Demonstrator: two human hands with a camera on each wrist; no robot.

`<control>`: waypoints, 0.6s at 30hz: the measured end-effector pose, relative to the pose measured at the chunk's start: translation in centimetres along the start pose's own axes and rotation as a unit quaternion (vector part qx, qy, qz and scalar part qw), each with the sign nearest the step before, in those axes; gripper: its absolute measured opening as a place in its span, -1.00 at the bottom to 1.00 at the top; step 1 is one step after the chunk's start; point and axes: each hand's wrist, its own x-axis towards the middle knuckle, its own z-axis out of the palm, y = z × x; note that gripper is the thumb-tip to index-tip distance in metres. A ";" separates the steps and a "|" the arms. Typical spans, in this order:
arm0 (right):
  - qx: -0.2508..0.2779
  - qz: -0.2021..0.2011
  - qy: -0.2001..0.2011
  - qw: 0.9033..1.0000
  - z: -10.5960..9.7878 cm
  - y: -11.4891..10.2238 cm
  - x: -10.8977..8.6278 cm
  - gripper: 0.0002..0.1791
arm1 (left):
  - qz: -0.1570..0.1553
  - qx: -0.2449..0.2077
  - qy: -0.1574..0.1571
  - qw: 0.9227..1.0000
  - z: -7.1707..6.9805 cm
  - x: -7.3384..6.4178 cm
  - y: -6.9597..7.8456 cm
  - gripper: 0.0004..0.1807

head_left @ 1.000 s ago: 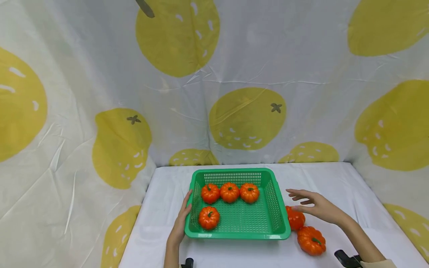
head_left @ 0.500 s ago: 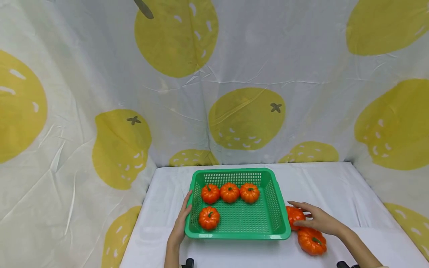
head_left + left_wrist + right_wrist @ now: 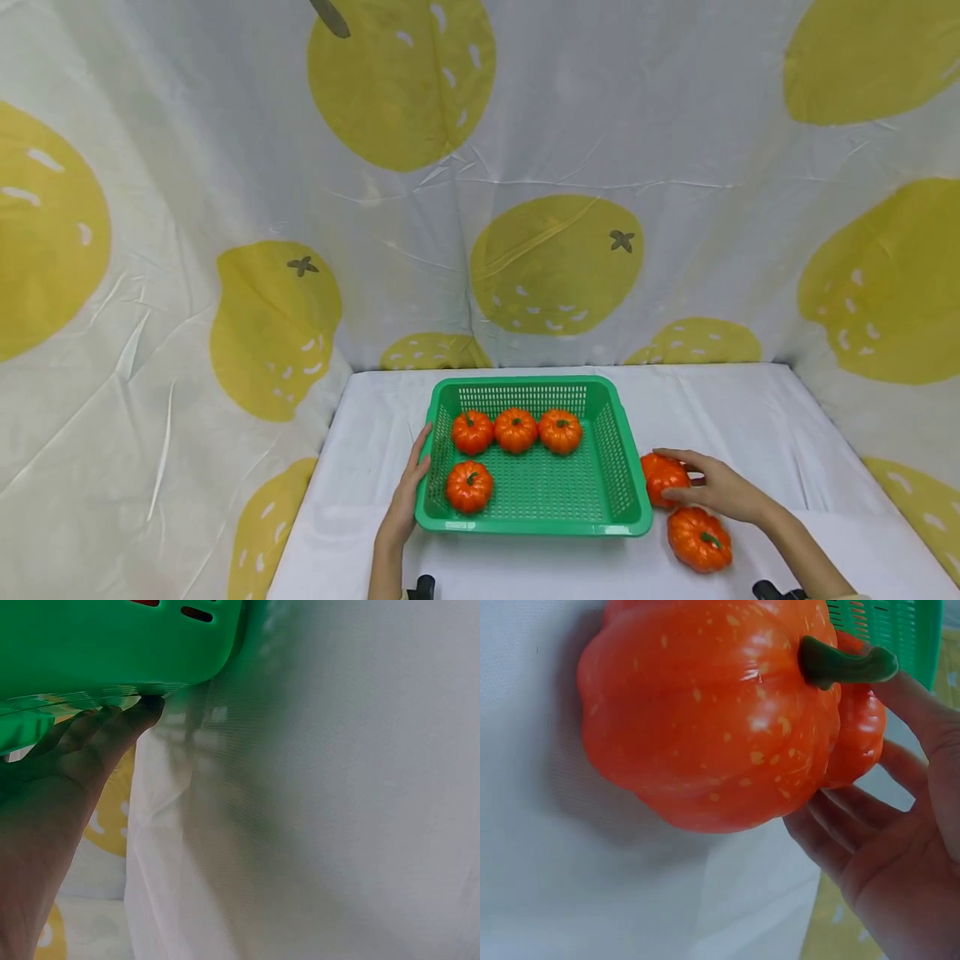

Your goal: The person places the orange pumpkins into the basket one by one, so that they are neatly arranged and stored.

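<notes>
White cloth-covered worktop (image 3: 750,408). Behind and at both sides, a white plastic backdrop sheet printed with large yellow-green citrus fruits (image 3: 555,262), creased. Dark object (image 3: 328,17) at top edge.

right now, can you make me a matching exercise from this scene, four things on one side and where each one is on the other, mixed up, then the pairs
Things:
1. left hand
2. right hand
3. row of three pumpkins
4. lone pumpkin

Places:
A. along the far wall inside the green basket
B. on the white cloth, nearest the camera, outside the basket
C. against the basket's left rim
D. on a pumpkin just right of the basket

Pairs: 1-C, 2-D, 3-A, 4-B
</notes>
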 end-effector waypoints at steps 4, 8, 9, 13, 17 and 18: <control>-0.002 0.017 0.037 0.999 -0.4 0.5 0.1 -0.28 | -0.001 -0.002 0.002 1.000 0.0 0.0 0.1 -0.50; 0.010 0.044 0.050 0.998 -0.6 1.0 0.0 -0.24 | -0.001 -0.002 0.004 1.000 0.0 0.0 0.1 -0.50; 0.014 0.052 0.049 0.997 -0.6 1.0 0.0 -0.23 | 0.000 -0.002 0.004 1.000 0.0 0.0 0.1 -0.50; 0.020 0.071 0.042 0.996 -0.5 1.2 -0.2 -0.18 | -0.001 -0.001 0.003 1.000 0.1 0.1 0.2 -0.50; 0.007 0.070 0.059 0.996 -0.4 1.5 0.0 -0.17 | -0.002 -0.001 0.002 1.000 0.1 0.1 0.2 -0.50; 0.002 0.070 0.064 0.995 -0.4 1.5 0.0 -0.17 | -0.002 -0.002 0.002 1.000 0.1 0.1 0.3 -0.50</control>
